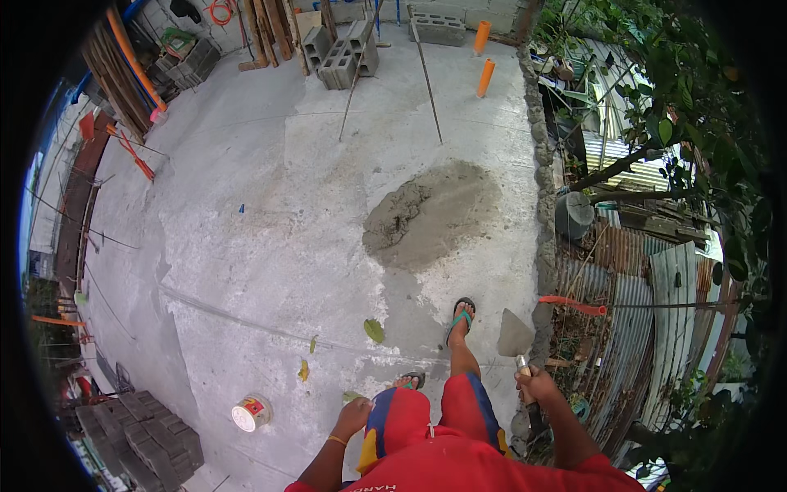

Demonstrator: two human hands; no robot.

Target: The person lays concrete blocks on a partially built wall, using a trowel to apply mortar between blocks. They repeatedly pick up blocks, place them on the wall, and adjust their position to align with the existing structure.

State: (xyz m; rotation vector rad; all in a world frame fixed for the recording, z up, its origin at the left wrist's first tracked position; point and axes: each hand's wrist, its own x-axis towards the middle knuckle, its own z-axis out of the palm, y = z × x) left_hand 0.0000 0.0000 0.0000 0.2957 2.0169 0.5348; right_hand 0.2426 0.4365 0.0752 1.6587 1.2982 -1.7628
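Observation:
My right hand [538,384] is closed round the handle of a trowel [515,334], whose grey blade points forward over the floor's right edge. Below that hand a dark, long piece shows; I cannot make out what it is. My left hand [352,416] hangs beside my left thigh, fingers curled in, with nothing seen in it. Ahead of my sandalled feet, a patch of wet mortar [459,215] lies on the concrete floor, heaped and rough on its left side, smeared flatter on its right.
A white bucket [251,412] and stacked grey pavers [139,436] are at the left. Hollow blocks [338,64], two thin rods and orange pipes [486,78] stand ahead. Along the right runs a rough concrete edge [544,205], with corrugated sheets [631,303] and branches beyond.

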